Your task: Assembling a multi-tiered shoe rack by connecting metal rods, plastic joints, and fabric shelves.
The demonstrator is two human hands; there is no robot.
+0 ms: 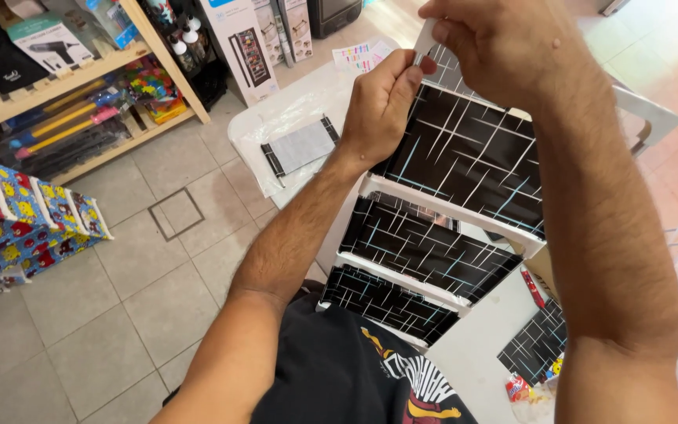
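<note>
Black shirt nearest — both my hands, left [382, 102] and right [496, 43], pinch white frame strip [425, 35] atop patterned fabric rack [464, 157]; looks light, flimsy — grip rigid white rails.

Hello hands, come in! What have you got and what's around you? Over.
Left hand and right hand both pinch a small white strip atop the black patterned fabric shelf rack. Folded fabric panel lies on the white table beyond. Nothing blocking.
</note>
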